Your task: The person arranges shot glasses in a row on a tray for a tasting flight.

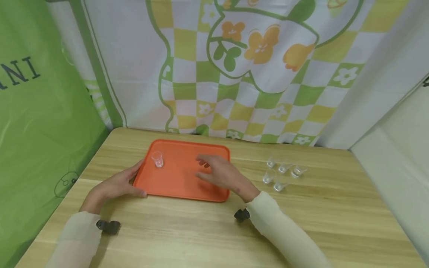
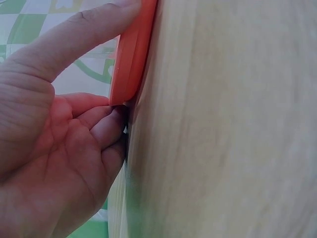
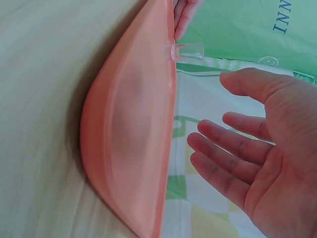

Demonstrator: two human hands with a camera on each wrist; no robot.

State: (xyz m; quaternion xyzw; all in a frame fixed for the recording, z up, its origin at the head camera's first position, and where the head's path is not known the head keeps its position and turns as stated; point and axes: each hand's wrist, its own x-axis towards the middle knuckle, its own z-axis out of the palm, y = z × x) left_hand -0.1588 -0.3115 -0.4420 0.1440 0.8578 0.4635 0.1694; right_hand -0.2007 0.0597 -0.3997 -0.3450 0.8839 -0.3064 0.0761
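Note:
An orange tray [image 1: 181, 178] lies on the wooden table with one small clear shot glass [image 1: 157, 159] upright near its left side. My left hand [image 1: 118, 185] holds the tray's near left corner, fingers along the left side and thumb at the front edge. In the left wrist view, the thumb [image 2: 74, 37] lies against the orange rim [image 2: 130, 64] and the fingertips meet the corner low down. Over the tray's right half hovers my right hand [image 1: 221, 173], fingers spread and nothing in it. The right wrist view shows its palm [image 3: 277, 173] apart from the tray surface.
Several clear shot glasses [image 1: 269, 175] stand grouped on the table right of the tray, beyond my right forearm. A patterned curtain [image 1: 248, 85] hangs behind the table, a green cloth [image 1: 40, 123] at the left, and a pale wall [image 1: 395, 163] at the right.

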